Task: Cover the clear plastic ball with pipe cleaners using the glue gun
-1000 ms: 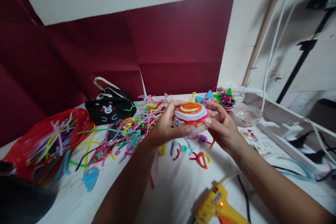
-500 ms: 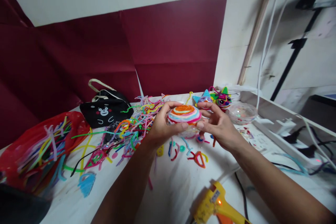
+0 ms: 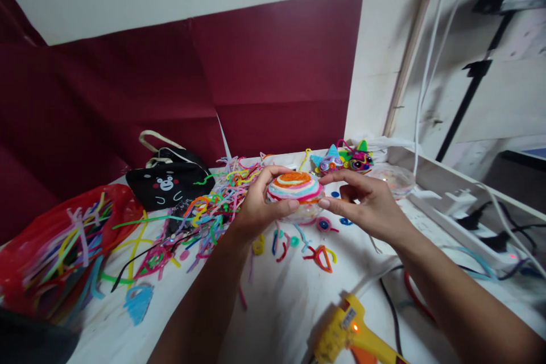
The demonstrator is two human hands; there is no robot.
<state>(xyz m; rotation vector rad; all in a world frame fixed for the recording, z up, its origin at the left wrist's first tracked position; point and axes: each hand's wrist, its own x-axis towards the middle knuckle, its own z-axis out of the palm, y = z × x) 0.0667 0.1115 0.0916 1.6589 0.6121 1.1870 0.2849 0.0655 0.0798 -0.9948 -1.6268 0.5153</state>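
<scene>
My left hand (image 3: 262, 202) is closed around the left side of a clear plastic ball (image 3: 301, 215), its thumb across the front. Fuzzy pipe cleaners (image 3: 294, 183) in orange, white, pink and blue are wound in rings over the ball's upper part. My right hand (image 3: 362, 199) grips the ball's right side, index finger at the upper edge and thumb at the lower orange ring. Its other fingers are curled, and whether they hold a strand is hidden. Below the ball lie small pipe-cleaner pieces, among them an orange-red triangle (image 3: 323, 259) and a pink-and-blue coil (image 3: 323, 224).
A yellow glue gun (image 3: 341, 327) with a lit lamp lies near the front. To the left are a red bag (image 3: 117, 205) of pipe cleaners, a loose heap (image 3: 222, 205) and a black pouch (image 3: 149, 182). Two decorated figures (image 3: 328, 160), a clear bowl (image 3: 394, 180) and a power strip (image 3: 490, 244) stand right.
My right hand's fingers have come closer together at the ball's right side, and the hand has turned flatter. An orange-brown strand end seen under it is out of sight. The view has shifted slightly.
</scene>
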